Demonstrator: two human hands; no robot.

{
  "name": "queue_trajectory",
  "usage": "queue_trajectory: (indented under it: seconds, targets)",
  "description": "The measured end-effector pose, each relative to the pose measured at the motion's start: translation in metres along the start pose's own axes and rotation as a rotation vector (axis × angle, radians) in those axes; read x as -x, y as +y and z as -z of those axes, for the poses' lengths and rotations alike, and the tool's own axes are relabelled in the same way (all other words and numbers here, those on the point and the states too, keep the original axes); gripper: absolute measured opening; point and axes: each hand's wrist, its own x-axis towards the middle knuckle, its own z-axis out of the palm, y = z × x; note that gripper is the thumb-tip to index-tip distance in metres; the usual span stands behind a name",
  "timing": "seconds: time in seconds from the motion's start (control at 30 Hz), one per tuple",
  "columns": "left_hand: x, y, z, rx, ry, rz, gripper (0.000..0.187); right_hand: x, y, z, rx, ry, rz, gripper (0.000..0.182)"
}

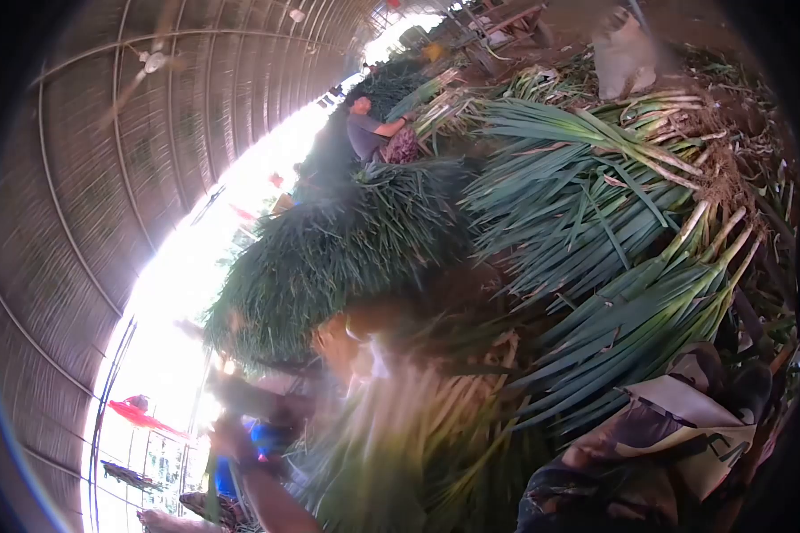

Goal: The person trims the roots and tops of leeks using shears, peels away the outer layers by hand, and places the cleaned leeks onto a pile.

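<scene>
I see blurred hand (351,342) over leek bundle (400,444) at lower centre — grip state unreadable, other hand unseen. Risk, I judge: motion blur, tilted view — stalks slip, bundle scatters onto stacked leeks (596,204).

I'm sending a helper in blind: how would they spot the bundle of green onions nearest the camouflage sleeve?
Start from the big dark-green heap of leaves in the middle of the shed. To its right lie stacked bundles; take the lower bundle, just above the camouflage sleeve. Unlike the upper bundle, its pale stalks fan up toward the right edge, directly over that sleeve.
</scene>
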Motion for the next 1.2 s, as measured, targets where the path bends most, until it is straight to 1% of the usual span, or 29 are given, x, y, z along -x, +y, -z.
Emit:
queue_trajectory:
  seconds: [0.03,0.07,0.1,0.2,0.23,0.27,0.33,0.37,0.4,0.47,0.5,0.57,0.67,0.7,0.73,0.8,0.87,0.9,0.97,1.07,1.17,1.2]
  targets:
    - [0.034,-0.018,0.005,0.038,-0.135,0.167,0.040,0.001,-0.001,0.001,0.003,-0.004,0.002,0.069]
    - [0.057,0.008,0.033,0.026,-0.294,0.290,0.038,0.001,-0.002,0.002,0.007,-0.010,0.010,0.068]
    - [0.083,0.046,0.077,0.014,-0.456,0.413,0.036,-0.001,-0.001,0.004,0.010,-0.015,0.009,0.068]
    - [0.130,0.050,0.020,0.286,-0.518,0.148,0.042,0.002,-0.004,0.004,0.018,-0.027,0.016,0.066]
    - [0.135,0.083,0.028,0.240,-0.524,0.143,0.047,0.003,-0.002,0.005,0.017,-0.030,0.014,0.066]
    - [0.138,0.121,0.034,0.267,-0.523,0.107,0.046,0.006,-0.003,0.002,0.009,-0.028,0.021,0.066]
    - [0.142,0.191,0.043,0.391,-0.518,-0.007,0.046,0.014,0.001,0.009,0.007,-0.034,0.005,0.065]
    - [0.146,0.235,0.048,0.475,-0.521,-0.067,0.046,0.019,0.002,0.012,0.016,-0.044,-0.027,0.064]
    - [0.153,0.279,0.059,0.565,-0.522,-0.130,0.046,0.021,-0.002,0.015,0.018,-0.079,-0.064,0.064]
    - [0.172,0.373,0.087,0.752,-0.545,-0.276,0.046,0.024,-0.026,0.016,-0.003,-0.236,-0.163,0.063]
    - [0.185,0.419,0.107,0.851,-0.569,-0.365,0.046,0.027,-0.034,0.026,0.002,-0.082,-0.007,0.057]
    - [0.219,0.503,0.155,1.038,-0.639,-0.592,0.046,0.020,-0.061,0.046,-0.098,0.040,0.031,0.058]
    - [0.275,0.613,0.245,1.230,-0.710,-0.985,0.050,0.017,-0.070,0.062,-0.083,-0.079,-0.007,0.067]
    - [0.296,0.648,0.259,1.336,-0.639,-1.105,0.054,0.017,-0.066,0.061,-0.083,-0.067,-0.006,0.069]
    - [0.310,0.673,0.297,1.306,-0.712,-1.133,0.057,0.018,-0.063,0.058,-0.086,-0.059,-0.002,0.072]
    - [0.340,0.732,0.333,1.354,-0.580,-1.268,0.058,0.015,-0.064,0.059,-0.103,-0.049,0.007,0.079]
    - [0.350,0.777,0.382,1.271,-0.549,-1.337,0.062,0.013,-0.066,0.064,-0.149,-0.128,-0.071,0.081]
    - [0.355,0.803,0.394,1.279,-0.465,-1.353,0.066,0.011,-0.068,0.064,-0.175,-0.168,-0.106,0.082]
    - [0.370,0.860,0.407,1.287,-0.299,-1.384,0.073,0.010,-0.067,0.063,-0.174,-0.180,-0.111,0.083]
    - [0.380,0.930,0.432,1.156,-0.199,-1.399,0.083,0.009,-0.069,0.062,-0.108,-0.148,-0.102,0.084]
    - [0.385,0.982,0.452,1.106,-0.151,-1.475,0.088,0.010,-0.067,0.049,-0.070,-0.123,-0.123,0.085]
    - [0.383,0.991,0.463,1.051,-0.177,-1.535,0.093,0.010,-0.067,0.050,-0.065,-0.138,-0.135,0.087]
